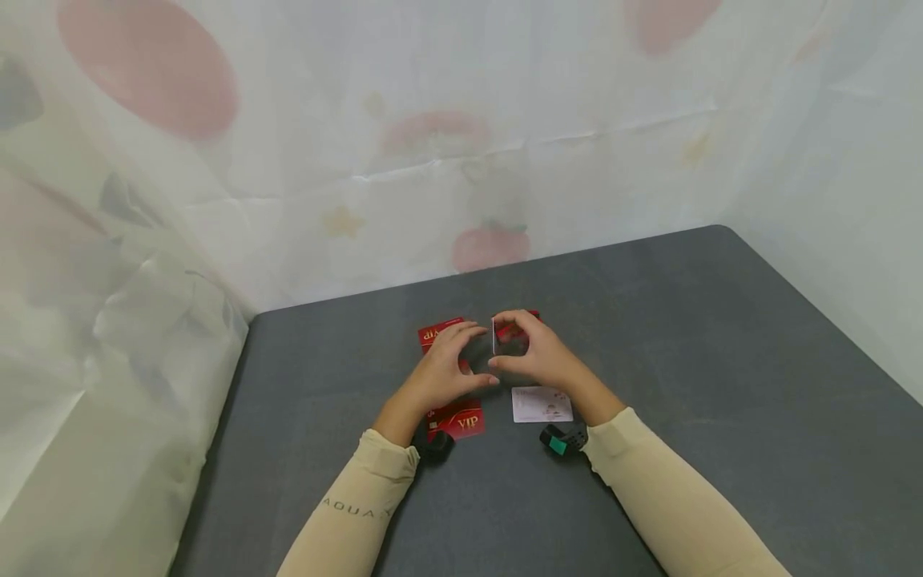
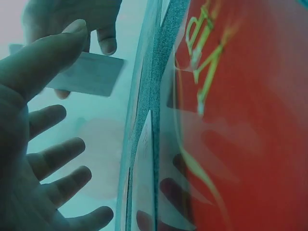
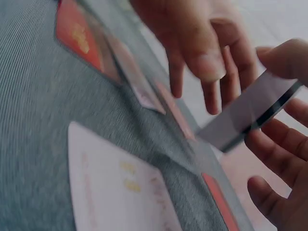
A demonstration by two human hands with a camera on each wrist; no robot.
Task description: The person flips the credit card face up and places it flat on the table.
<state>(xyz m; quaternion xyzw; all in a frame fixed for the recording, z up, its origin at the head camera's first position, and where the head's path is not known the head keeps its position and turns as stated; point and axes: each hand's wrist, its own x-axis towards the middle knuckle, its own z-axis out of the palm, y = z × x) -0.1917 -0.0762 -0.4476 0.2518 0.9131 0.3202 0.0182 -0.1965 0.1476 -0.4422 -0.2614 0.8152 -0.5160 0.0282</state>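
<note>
My right hand (image 1: 537,349) pinches a thin card (image 1: 493,336) between thumb and fingers, holding it on edge above the table. In the right wrist view the card (image 3: 245,113) shows a pale face with a dark stripe along one side. Facing it, my left hand (image 1: 443,373) has its fingers spread and thumb apart, gripping nothing; a gap separates it from the card. Beneath the left wrist lies a red VIP card (image 1: 461,418); another red VIP card (image 1: 436,332) lies beyond that hand. A pale card (image 1: 542,405) rests below the right hand.
Behind the right hand, another red card (image 1: 513,328) is partly hidden. The dark grey table (image 1: 685,344) meets pale printed sheeting (image 1: 303,160) at its back and left edges. Dark bands sit on both wrists, one with a green patch (image 1: 558,445).
</note>
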